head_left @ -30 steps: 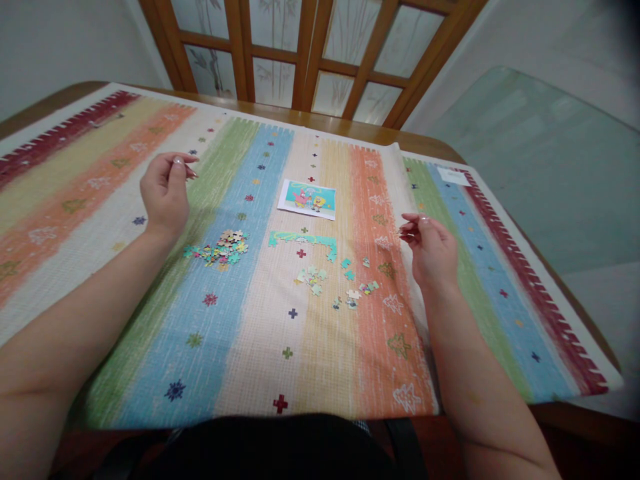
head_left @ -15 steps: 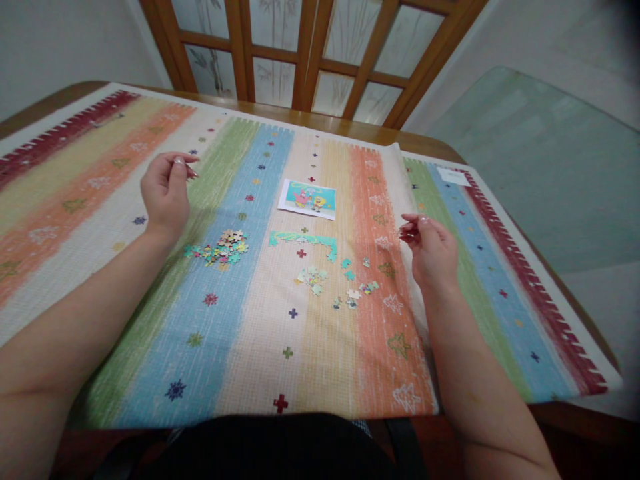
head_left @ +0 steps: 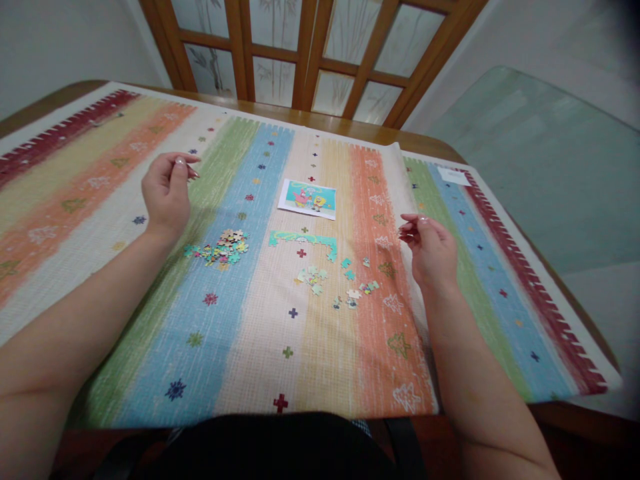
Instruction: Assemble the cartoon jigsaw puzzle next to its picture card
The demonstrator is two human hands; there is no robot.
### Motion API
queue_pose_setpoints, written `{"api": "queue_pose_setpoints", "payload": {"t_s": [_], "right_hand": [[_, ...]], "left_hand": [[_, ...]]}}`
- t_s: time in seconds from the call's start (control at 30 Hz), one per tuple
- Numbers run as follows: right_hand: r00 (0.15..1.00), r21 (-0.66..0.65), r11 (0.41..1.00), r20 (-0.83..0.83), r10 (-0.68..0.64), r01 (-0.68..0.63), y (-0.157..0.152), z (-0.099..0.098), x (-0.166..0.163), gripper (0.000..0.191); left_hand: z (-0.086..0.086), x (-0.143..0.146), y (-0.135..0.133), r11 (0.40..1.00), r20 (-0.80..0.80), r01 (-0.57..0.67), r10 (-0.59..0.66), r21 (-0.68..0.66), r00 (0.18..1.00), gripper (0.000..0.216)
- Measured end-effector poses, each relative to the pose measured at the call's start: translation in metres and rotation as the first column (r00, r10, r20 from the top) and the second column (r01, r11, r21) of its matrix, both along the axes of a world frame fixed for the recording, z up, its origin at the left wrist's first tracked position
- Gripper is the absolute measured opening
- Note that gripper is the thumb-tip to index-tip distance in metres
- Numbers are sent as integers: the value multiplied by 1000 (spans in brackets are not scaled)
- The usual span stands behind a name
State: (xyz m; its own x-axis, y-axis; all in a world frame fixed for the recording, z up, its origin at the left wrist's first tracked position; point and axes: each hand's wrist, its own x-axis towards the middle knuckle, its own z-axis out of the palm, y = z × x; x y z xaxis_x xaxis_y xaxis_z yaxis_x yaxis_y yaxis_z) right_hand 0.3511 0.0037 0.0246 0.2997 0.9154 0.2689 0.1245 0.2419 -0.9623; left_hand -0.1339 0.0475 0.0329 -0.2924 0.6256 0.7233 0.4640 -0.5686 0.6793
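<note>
I see a brown wooden table point(head_left: 330, 124) with a big striped cloth point(head_left: 240, 333) spread flat over it. On the cloth lie a heap of puzzle pieces point(head_left: 220, 248), a small picture point(head_left: 307, 198), a joined green strip point(head_left: 303, 239) and some loose pieces point(head_left: 345, 285).

Your two hands set wide apart, forearms stretched forward
Your left hand point(head_left: 165, 193) curls with fingertips pinched against the thumb; your right hand point(head_left: 431, 250) does likewise, fingers pointing left

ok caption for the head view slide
Left hand and right hand over a striped cloth, with puzzle pieces, a joined border and a picture between them.
</note>
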Motion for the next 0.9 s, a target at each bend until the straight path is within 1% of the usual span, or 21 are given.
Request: {"api": "queue_pose_setpoints", "payload": {"t_s": [0.3,0.43,0.7,0.9], "right_hand": [[1000,-1,1000,-7,4,-4,1,-2,0,28],[1000,-7,1000,-15,10,-10,0,-1,0,29],[1000,-19,1000,7,2,-2,-1,1,-2,31],[999,-34,999,43,-5,6,-1,2,-4,35]], "left_hand": [[-3,-3,2,1000,-2,18,-18,15,1000,26],[-4,-4,3,1000,5,15,-15,-6,1000,25],[-3,-2,1,999,-2,-6,6,-36,1000,26],[-2,-2,1,999,1,-15,15,-50,1000,27]]}}
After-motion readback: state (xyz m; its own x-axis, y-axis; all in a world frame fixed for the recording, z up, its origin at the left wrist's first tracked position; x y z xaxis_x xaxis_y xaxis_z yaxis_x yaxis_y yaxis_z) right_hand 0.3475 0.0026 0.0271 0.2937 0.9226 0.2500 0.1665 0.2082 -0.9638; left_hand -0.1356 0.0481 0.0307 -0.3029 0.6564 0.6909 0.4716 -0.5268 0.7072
